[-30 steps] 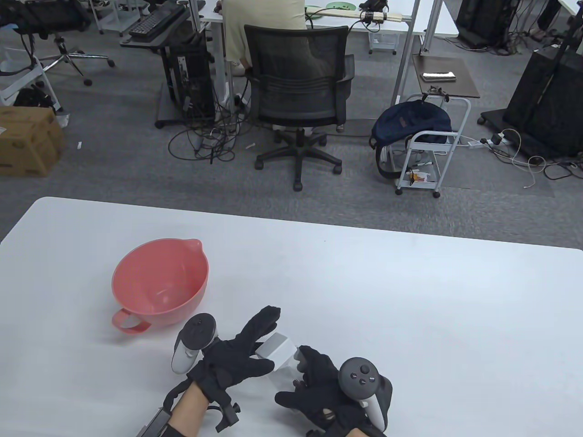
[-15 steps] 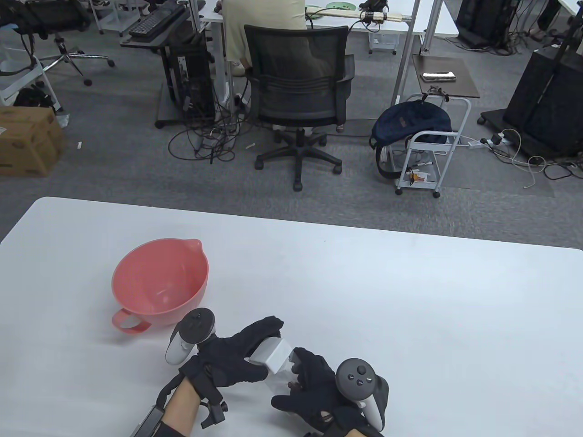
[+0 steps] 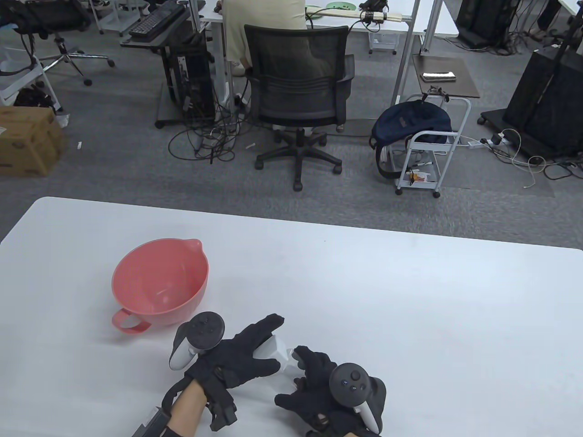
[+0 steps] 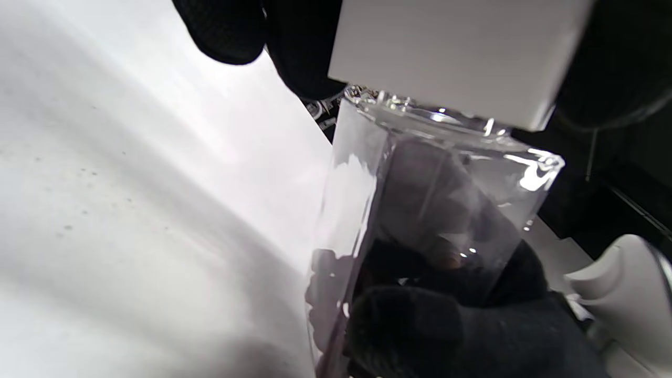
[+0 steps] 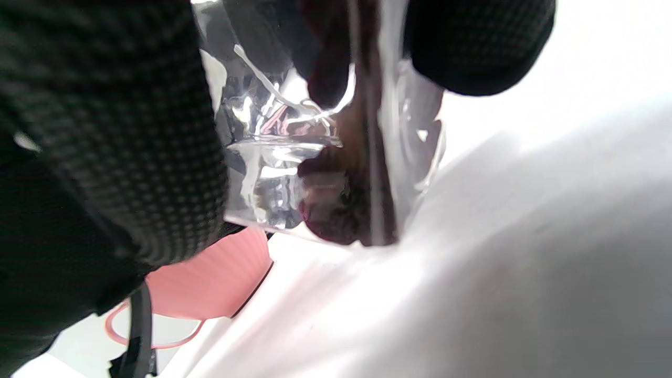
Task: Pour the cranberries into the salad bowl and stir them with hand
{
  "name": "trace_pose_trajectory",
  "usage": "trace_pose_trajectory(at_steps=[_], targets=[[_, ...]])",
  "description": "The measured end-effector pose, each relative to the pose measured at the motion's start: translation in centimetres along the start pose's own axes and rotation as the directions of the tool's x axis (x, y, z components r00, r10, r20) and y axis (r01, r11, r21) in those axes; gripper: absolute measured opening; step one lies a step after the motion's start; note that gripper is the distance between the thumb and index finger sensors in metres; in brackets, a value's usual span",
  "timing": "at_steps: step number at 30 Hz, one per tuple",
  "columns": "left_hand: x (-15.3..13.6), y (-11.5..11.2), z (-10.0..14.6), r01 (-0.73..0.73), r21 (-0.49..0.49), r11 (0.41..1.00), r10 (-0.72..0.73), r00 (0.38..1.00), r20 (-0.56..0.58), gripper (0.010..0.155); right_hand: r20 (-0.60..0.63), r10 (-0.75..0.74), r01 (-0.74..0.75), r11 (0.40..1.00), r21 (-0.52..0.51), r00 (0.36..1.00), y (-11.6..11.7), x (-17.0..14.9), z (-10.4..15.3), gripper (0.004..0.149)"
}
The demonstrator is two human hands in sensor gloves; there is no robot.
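A clear square jar (image 4: 420, 210) with a white lid (image 4: 451, 52) stands tilted near the table's front edge, with dark cranberries (image 5: 336, 210) in its bottom. My left hand (image 3: 266, 339) lies over the lid (image 3: 273, 349) with fingers and thumb wrapped round it. My right hand (image 3: 303, 368) grips the jar's body from the right; its fingers (image 4: 409, 325) show through the glass. The empty pink salad bowl (image 3: 150, 277) sits to the left, apart from both hands, its handle toward me.
The white table (image 3: 410, 309) stretches away to the right and behind the jar. Beyond its far edge stands a black office chair (image 3: 298, 86) on grey carpet, with a person seated at a desk behind it.
My left hand has shifted over the lid and covers more of it. My right hand moved slightly left with the jar. The bowl has not moved.
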State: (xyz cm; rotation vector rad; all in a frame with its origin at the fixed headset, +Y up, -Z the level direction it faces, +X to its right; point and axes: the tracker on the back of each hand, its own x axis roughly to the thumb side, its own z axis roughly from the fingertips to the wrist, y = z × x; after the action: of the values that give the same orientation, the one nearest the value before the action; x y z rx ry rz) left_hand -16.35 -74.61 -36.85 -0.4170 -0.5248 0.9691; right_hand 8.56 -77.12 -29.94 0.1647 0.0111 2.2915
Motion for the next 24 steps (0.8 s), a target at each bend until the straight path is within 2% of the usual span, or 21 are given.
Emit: trace_pose_trajectory(at_steps=[2,5,7,11,15,19,24], targets=[[0.1,-0.2,0.0,0.041,0.033,0.999,-0.040,0.999,-0.020,0.091,-0.001,0.019,-0.019,1.000,-0.010,1.000,0.0,0.0,0.0,0.099],[0.2,-0.4,0.2,0.126,0.159,0.979,-0.118,0.991,-0.059,0.092,-0.016,0.022,-0.023,1.000,-0.019,1.000,-0.1,-0.3,-0.1,0.099],[0.1,-0.7,0.2,0.095,0.184,0.978,-0.084,0.994,-0.067,0.094,-0.027,0.008,-0.009,1.000,-0.018,1.000,-0.2,-0.4,-0.2,0.099],[-0.4,-0.8,0.0,-0.011,0.080,0.997,0.014,0.999,-0.036,0.102,-0.036,-0.017,0.017,1.000,-0.010,0.999,-0.3,-0.5,-0.3,0.099],[-0.7,-0.5,-0.3,-0.171,-0.074,0.983,0.177,0.981,0.080,0.110,-0.051,-0.066,0.066,0.998,0.002,0.997,-0.4,-0.8,-0.5,0.099],[-0.7,0.3,-0.1,-0.139,-0.196,0.971,0.163,0.980,0.114,0.113,-0.056,-0.099,0.100,0.995,0.018,0.994,-0.6,-1.0,-0.6,0.099],[-0.9,0.8,0.0,-0.160,-0.215,0.963,0.189,0.975,0.120,0.111,-0.050,-0.119,0.121,0.992,0.045,0.992,-0.5,-1.0,-0.7,0.099]])
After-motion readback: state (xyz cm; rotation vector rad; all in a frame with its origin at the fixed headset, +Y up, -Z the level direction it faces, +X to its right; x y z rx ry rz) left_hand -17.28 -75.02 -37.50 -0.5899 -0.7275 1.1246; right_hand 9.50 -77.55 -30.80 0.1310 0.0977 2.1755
